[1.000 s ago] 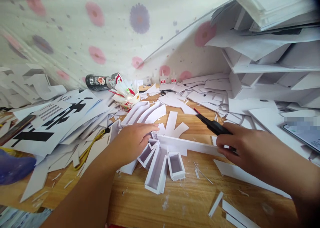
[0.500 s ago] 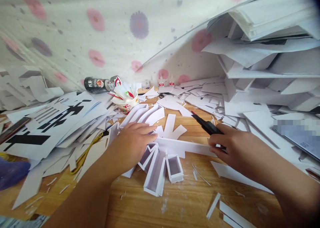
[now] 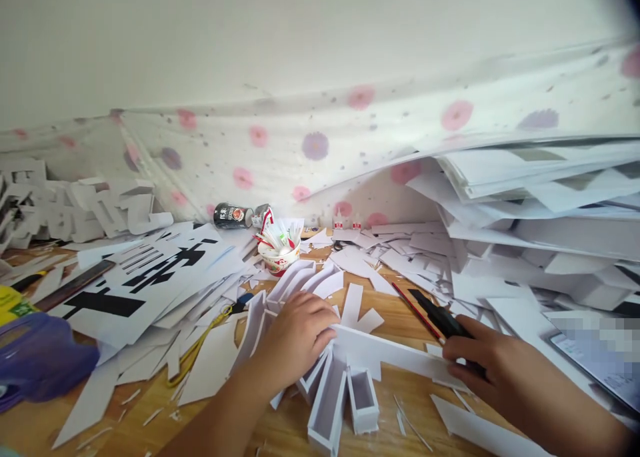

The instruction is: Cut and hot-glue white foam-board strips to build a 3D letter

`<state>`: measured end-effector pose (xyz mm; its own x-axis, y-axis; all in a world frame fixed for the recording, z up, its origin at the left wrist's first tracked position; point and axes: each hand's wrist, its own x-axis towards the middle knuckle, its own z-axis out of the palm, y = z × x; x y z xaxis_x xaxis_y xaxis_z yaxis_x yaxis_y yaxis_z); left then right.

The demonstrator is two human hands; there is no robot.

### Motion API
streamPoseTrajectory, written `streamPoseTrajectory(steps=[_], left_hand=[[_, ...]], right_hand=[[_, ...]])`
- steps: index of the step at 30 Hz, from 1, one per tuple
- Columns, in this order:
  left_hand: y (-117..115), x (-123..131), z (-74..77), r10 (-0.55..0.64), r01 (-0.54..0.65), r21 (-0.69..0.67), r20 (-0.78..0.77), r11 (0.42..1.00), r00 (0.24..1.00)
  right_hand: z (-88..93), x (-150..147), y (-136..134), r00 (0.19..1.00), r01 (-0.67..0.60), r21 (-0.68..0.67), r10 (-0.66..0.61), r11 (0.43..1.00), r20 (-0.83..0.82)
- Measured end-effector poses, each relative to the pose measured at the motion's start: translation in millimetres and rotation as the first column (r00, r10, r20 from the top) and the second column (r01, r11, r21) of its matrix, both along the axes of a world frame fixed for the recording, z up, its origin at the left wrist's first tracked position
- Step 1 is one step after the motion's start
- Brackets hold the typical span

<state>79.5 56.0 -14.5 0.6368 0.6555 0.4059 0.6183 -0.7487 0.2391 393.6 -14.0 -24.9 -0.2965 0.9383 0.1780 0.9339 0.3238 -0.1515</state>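
Head view, sole view. Change since the earlier pictures: the camera has tipped upward, so the bare wall above the flowered cloth [image 3: 315,143] now fills the top and both hands sit lower in the picture. Measured against the paper cup [image 3: 280,257], the hands and the work lie as before, so by judgement the hold is unchanged and only the head moved. Left hand [image 3: 295,337]: fingers spread and pressed flat, closed round nothing, on the white foam-board piece [image 3: 333,393], which lies near the table's front edge at the middle. Right hand [image 3: 487,370]: fingers curled round the black knife [image 3: 440,317], its tip pointing toward the back of the table, while the fingertips rest on the long strip [image 3: 395,353] at the piece's right end. Around them: printed sheets [image 3: 150,280] heaped on the left, a dark can [image 3: 233,215] lying at the back edge, a yellow cord [image 3: 200,343] under scraps, a purple object [image 3: 45,360] at the left edge, and stacked white sheets [image 3: 540,177] on the right. Table [image 3: 285,433]: wood, bare only in patches. Hard to make out: the left hand covers where the strip meets the piece. The picture's lower edge cuts off the nearest open cells. The knife's handle is hidden in the palm, and it cannot be told whether the blade is out. A flat device [image 3: 595,350] at right is blurred. The right forearm runs out at the corner.
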Motion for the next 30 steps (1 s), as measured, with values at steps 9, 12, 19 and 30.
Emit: streamPoseTrajectory(steps=[9, 12, 19, 30], left_hand=[[3, -12, 7.1, -0.126, 0.015, 0.298, 0.355, 0.954, 0.926], [5, -17, 9.4, -0.039, -0.156, 0.346, 0.496, 0.925, 0.868], [2, -13, 13.4, -0.002, -0.166, 0.25, 0.557, 0.954, 0.83], [-14, -1, 11.2, -0.211, 0.121, 0.222, 0.447, 0.968, 0.869]], right_hand=[[3.9, 11, 6, 0.995, 0.088, 0.281, -0.071, 0.956, -0.069], [-4.6, 12, 16, 0.979, 0.204, 0.466, -0.171, 0.861, -0.112], [-11.6, -6, 44, 0.91, 0.341, 0.565, -0.414, 0.751, 0.0], [149.3, -77, 112, 0.827, 0.217, 0.53, -0.442, 0.82, 0.346]])
